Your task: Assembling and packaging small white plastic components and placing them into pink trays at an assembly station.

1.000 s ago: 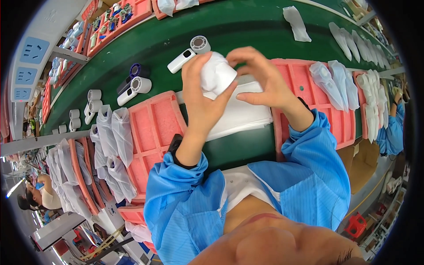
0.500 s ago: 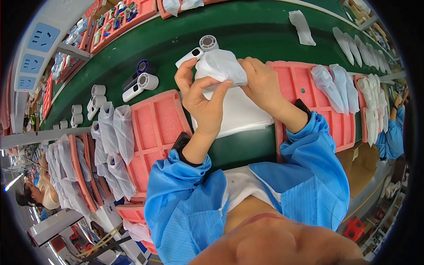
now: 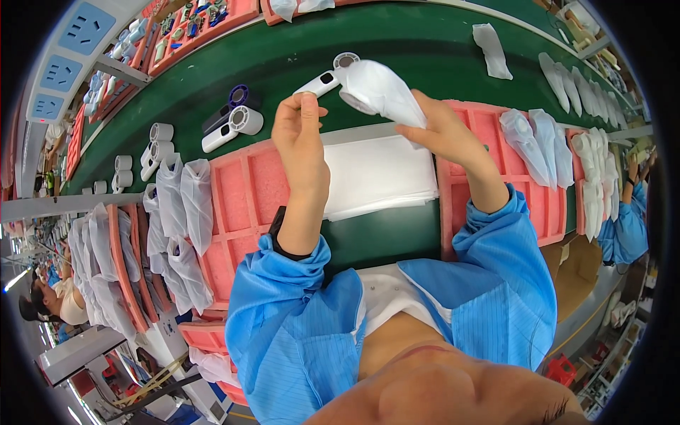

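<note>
My right hand (image 3: 443, 127) grips the narrow end of a white wrapped handheld fan (image 3: 379, 88), its rounded, wider end tilted toward the left. The thin wrapping hides most of its body. To the left of it my left hand (image 3: 301, 131) is raised with nothing in it, thumb up and fingers loosely bent apart. Just beyond that hand, a bare white handheld fan (image 3: 322, 83) lies on the green work surface (image 3: 297, 53). Below both hands sits a stack of flat white sleeves (image 3: 379, 173).
Pink compartment trays flank the stack, one at left (image 3: 248, 188) and one at right (image 3: 482, 127), partly holding wrapped pieces (image 3: 191, 202). More bare fans (image 3: 244, 120) lie at left. A wrapped piece (image 3: 492, 51) rests far right. Power sockets (image 3: 60, 73) line the upper left.
My left hand has let go of the wrapped fan and drawn away to the left. My right hand has moved slightly right, and the wrapped fan now tilts.
</note>
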Tool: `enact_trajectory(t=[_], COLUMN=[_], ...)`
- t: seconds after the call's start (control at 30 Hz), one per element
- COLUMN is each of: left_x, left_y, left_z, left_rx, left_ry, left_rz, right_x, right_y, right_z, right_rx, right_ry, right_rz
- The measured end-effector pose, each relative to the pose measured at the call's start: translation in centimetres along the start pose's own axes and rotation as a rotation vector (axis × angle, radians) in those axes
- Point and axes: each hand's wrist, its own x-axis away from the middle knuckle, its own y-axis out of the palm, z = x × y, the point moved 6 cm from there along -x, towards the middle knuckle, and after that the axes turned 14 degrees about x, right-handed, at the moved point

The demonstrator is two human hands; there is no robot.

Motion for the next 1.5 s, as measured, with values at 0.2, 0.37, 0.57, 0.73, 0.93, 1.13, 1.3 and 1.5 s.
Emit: enact_trajectory(t=[0.2, 0.37, 0.57, 0.73, 0.93, 1.13, 1.3, 1.5], left_x=[0.2, 0.5, -0.5, 1.3, -0.3, 1.0, 7.7, 9.2], left_y=[1.1, 1.5, 0.2, 2.4, 0.7, 0.3, 7.2, 4.4], left_z=[-1.3, -0.9, 0.4, 1.5, 1.7, 1.0, -7.5, -12.2], left_rx=[0.153, -0.048, -0.062, -0.196, -0.134, -0.497, -0.644, -1.069], left_ry=[-0.059, 0.124, 0.021, 0.188, 0.003, 0.273, 0.099, 0.165], left_rz=[-0.046, -0.139, -0.101, -0.111, -0.120, -0.002, -0.564, -0.779], right_x=[0.3, 0.6, 0.1, 0.7, 1.0, -3.0, -6.9, -12.7], right_y=[-0.1, -0.1, 0.8, 0.6, 0.3, -1.0, -12.2, -2.5], right_z=[-1.7, -1.8, -1.2, 1.4, -0.9, 4.1, 30.1, 12.7], right_rx=[0.434, 0.524, 0.118, -0.030, -0.176, -0.015, 0.888, 0.896], right_ry=[-0.161, -0.245, 0.024, 0.027, -0.047, 0.018, 0.358, 0.156], right_rz=[0.293, 0.509, 0.138, 0.036, 0.064, -0.215, 0.404, 0.475])
